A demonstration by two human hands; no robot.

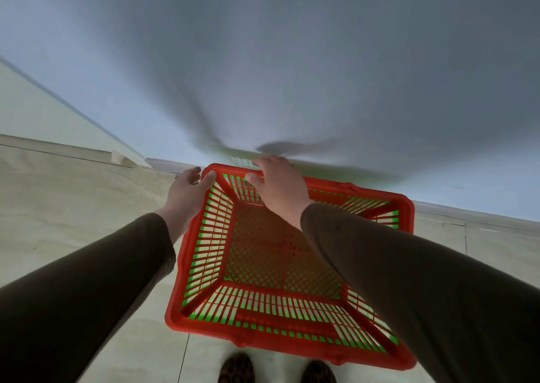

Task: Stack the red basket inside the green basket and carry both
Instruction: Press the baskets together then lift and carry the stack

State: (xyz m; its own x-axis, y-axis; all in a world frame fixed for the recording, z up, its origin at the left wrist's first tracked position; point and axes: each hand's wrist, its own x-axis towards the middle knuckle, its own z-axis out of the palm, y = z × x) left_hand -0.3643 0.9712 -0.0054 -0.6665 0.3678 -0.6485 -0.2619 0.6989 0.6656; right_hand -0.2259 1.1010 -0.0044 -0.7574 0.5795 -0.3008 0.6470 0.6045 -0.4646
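Observation:
The red slatted basket (204,328) sits nested inside the green basket (201,261), whose green walls show only through the red slats. Both rest on the pale floor close to the wall. My left hand (187,191) is at the far left corner of the red rim, fingers apart, thumb touching the rim. My right hand (277,186) lies over the far rim with its fingers curled across the edge. Dark sleeves cover both forearms, and my right arm hides part of the basket's right side.
A grey-blue wall (292,61) stands directly behind the baskets, with a pale skirting (467,211) along its foot. The tiled floor (73,207) spreads to the left. My two patterned shoes (236,368) are at the bottom, just in front of the basket.

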